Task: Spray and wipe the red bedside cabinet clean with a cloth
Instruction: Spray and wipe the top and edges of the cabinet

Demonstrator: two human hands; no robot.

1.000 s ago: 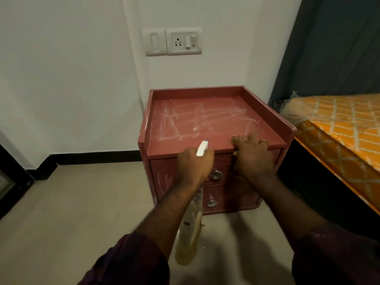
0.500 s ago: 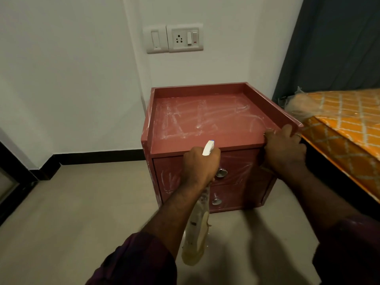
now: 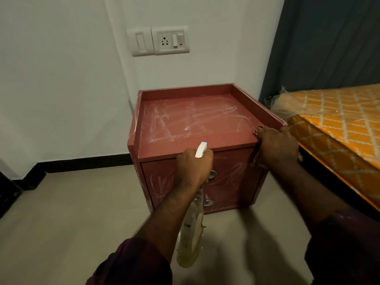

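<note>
The red bedside cabinet (image 3: pixel 197 122) stands against the white wall, its top and two drawer fronts streaked with white smears. My left hand (image 3: pixel 193 165) grips a spray bottle (image 3: pixel 190 233) by its neck in front of the upper drawer; the white nozzle points up toward the cabinet top and the yellowish body hangs below. My right hand (image 3: pixel 277 147) presses a brownish cloth (image 3: pixel 257 159) against the front right corner of the cabinet. Only the cloth's edges show around my fingers.
A bed with an orange patterned mattress (image 3: pixel 337 124) sits close to the cabinet's right side. A dark curtain (image 3: pixel 329 42) hangs behind it. A switch and socket plate (image 3: pixel 160 41) is on the wall above. Beige floor (image 3: pixel 72 212) spreads to the left.
My right hand has slid the cloth along the cabinet's front edge from the middle to the right corner. My left hand with the bottle has stayed in front of the upper drawer.
</note>
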